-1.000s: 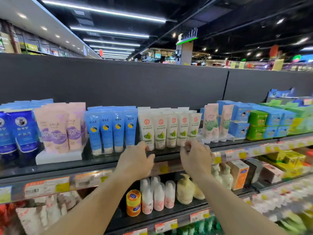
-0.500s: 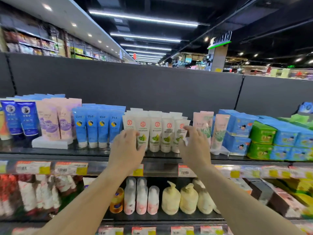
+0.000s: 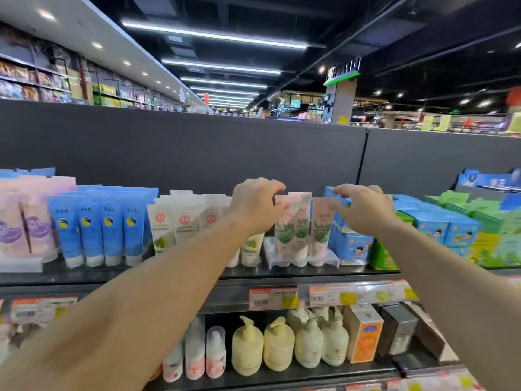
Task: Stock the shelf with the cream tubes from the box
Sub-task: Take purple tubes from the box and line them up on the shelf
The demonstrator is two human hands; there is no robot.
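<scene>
A supermarket aisle: stocked shelves [image 3: 282, 277] with price tags [image 3: 273, 298] under strip lights [image 3: 214, 35].

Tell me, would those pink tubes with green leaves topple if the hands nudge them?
Probably. The pink tubes stand tall and narrow on their caps on a small white riser, so they look tippy. They seem soft and light. The left hand and right hand are at their tops.
</scene>
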